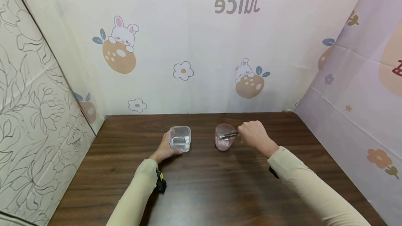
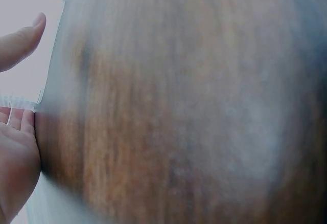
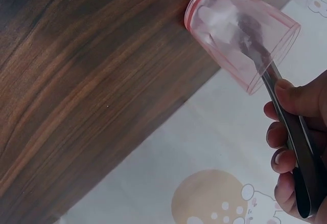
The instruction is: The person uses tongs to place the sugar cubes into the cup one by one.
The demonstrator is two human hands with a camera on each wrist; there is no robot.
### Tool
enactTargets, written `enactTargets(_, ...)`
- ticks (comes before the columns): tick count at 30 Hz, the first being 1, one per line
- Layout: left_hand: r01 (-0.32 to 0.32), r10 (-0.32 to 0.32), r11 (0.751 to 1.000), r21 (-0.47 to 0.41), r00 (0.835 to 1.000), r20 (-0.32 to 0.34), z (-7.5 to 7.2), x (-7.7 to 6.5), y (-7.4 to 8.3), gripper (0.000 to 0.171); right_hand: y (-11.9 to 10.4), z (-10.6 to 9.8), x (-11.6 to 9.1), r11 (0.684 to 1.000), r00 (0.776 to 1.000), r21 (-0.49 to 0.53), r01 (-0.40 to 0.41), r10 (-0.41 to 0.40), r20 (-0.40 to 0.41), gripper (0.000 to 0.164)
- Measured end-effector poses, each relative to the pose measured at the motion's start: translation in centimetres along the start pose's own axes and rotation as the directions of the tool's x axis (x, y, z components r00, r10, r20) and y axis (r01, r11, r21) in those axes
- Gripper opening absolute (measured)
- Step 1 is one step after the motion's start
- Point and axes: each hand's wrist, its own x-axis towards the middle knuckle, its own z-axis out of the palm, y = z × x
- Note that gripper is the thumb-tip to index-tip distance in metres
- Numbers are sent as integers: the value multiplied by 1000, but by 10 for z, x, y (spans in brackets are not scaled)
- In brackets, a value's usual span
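Note:
My left hand (image 1: 164,149) holds a square clear plastic container (image 1: 180,140), its thumb along the near side and the fingers at the left. In the left wrist view only part of this hand (image 2: 18,152) shows, beside the container's pale edge. Right of the container stands a pink transparent cup (image 1: 224,144). My right hand (image 1: 255,136) grips metal tongs (image 3: 288,121), fingers curled round the handles. The tongs' tips reach inside the cup, among whitish translucent pieces (image 3: 217,22). Whether the tips pinch a piece is unclear through the cup wall.
Both vessels stand on a dark wooden table (image 1: 201,184), near its far edge. A printed cloth wall (image 1: 201,44) rises right behind the table, with a second cloth (image 1: 355,100) along the right and a floral panel (image 1: 34,114) on the left.

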Motion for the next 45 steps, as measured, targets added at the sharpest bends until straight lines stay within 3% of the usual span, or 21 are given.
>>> enactTargets(18, -1, 1, 1000, 3, 1000, -11, -1, 0, -4, 105, 14, -28, -4, 997, 996, 47, -69, 72, -59, 45)
enactTargets(30, 4, -4, 1000, 6, 1000, -12, -2, 0, -3, 105, 5, -42, 9, 998, 994, 51, -32, 37, -101, 43)
enactTargets(45, -14, 14, 1000, 9, 1000, -5, 0, 0, 1, 106, -28, -50, 41, 996, 990, 43, 72, -66, -125, 47)
